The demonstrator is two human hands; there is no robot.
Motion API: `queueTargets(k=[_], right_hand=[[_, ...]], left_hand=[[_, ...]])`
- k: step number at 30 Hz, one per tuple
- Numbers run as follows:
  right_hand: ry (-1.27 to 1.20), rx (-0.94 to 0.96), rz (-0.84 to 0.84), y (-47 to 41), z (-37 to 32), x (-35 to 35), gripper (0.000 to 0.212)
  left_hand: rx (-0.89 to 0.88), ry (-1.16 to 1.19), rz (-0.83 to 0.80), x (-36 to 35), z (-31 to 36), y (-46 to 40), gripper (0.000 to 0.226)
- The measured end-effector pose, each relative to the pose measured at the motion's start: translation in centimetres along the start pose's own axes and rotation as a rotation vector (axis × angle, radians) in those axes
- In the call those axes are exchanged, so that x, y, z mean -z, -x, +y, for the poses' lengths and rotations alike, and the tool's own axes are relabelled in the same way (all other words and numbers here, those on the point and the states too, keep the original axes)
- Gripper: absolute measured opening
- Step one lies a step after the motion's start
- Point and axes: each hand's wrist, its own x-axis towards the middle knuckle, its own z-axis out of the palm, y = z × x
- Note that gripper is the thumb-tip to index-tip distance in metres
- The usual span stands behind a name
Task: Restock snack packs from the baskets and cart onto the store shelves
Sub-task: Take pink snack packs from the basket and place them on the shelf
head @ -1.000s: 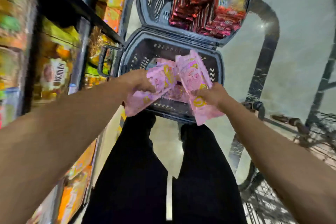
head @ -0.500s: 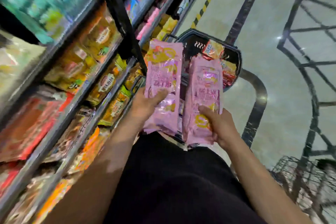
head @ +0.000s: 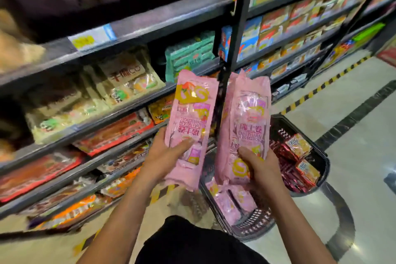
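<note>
My left hand grips a long pink snack pack by its lower part, held upright. My right hand grips a second pink snack pack the same way, just to the right. Both packs stand in front of the store shelves, which are stocked with snack bags and boxes. Below my right hand a dark basket holds more pink packs. Behind it a second dark basket holds red and orange packs.
A black shelf upright rises behind the two packs. Yellow and black hazard tape marks the floor along the shelf base. Pale tiled floor stretches to the right. My dark trousers fill the bottom centre.
Both hands lifted the pink packs out of the basket and raised them upright. My view swung up from the baskets toward the shelves.
</note>
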Motion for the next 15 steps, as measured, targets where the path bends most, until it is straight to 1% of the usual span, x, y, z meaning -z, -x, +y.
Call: queueTargets(k=[1,4,7,8,9,12,14,15], right_hand=[[0.008,0.02,-0.013,-0.3,-0.5,-0.9,0.035],[0.039,0.08,-0.036,-1.2,-2.4,-3.5,0.042],[0.062,0.137,-0.036,-2.3,-4.8,-5.7,0.035],[0.067,0.154,-0.029,-2.8,-5.5,-6.5,0.036],[0.081,0.185,-0.027,-3.3,-6.3,-7.3,0.039],[0.133,0.284,-0.009,-5.0,-8.6,-9.4,0.044],[0.191,0.346,0.009,-6.0,-10.1,-10.8,0.049],[0.21,0.364,0.017,-6.5,-10.8,-11.5,0.055]], left_hand=[[-0.014,-0.018,0.02,1.0,0.2,-0.4,0.058],[-0.043,-0.095,0.077,3.6,1.6,-1.1,0.068],[-0.098,-0.176,0.155,6.1,3.5,-1.7,0.057],[-0.116,-0.225,0.174,7.1,4.2,-1.8,0.056],[-0.131,-0.294,0.191,8.2,4.8,-2.0,0.058],[-0.181,-0.502,0.218,11.3,6.8,-2.8,0.075],[-0.205,-0.667,0.225,13.4,8.2,-3.8,0.073],[-0.232,-0.755,0.229,14.3,9.0,-4.3,0.071]])
